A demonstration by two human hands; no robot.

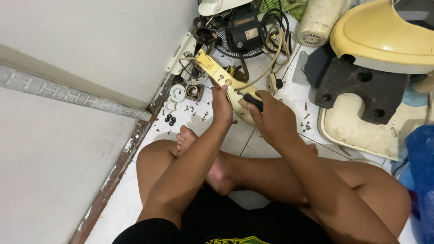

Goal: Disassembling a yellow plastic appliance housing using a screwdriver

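I sit cross-legged on a white tiled floor. My left hand (221, 107) grips a long cream-yellow plastic fan part (218, 73) that slants up toward the wall. My right hand (272, 118) is closed around a black-handled screwdriver (253, 100) pressed against the lower end of that part. Cream-coloured wires (276, 54) run from the part toward a black fan motor (244, 30) lying on a wire fan guard.
Small screws and black caps (170, 119) lie scattered on the tiles by the wall, beside round white fittings (177, 92). A yellow fan housing (384, 38), a black base block (361, 88), a cream base plate (357, 131) and a blue bag (422, 171) crowd the right.
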